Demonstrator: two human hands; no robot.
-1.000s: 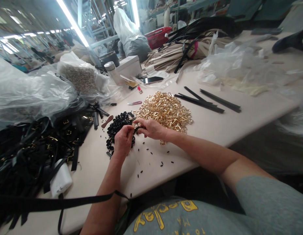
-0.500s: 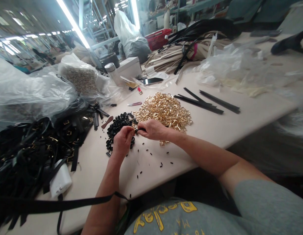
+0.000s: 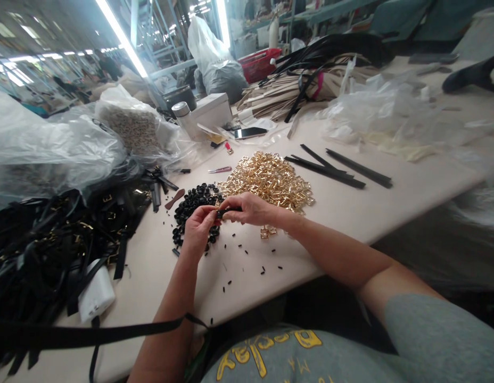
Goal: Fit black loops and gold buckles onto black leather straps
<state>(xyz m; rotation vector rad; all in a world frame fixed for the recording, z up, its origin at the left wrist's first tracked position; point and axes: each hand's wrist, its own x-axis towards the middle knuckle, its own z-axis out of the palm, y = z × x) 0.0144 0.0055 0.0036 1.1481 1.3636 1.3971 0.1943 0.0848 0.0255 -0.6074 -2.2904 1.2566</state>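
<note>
Black strip (image 3: 222, 213); gold buckles (image 3: 269, 181); black loops (image 3: 196, 202)

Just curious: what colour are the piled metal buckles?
The metal buckles are shiny gold, seen best in the head view.

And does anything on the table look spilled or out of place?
Perhaps small black bits: they lie scattered over the near part of the table, while black loops and gold buckles sit mostly heaped.

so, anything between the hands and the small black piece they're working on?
Nothing visible: the right hand holds the black piece, with the left hand at its end. The gold buckles lie beyond, not between.
</note>
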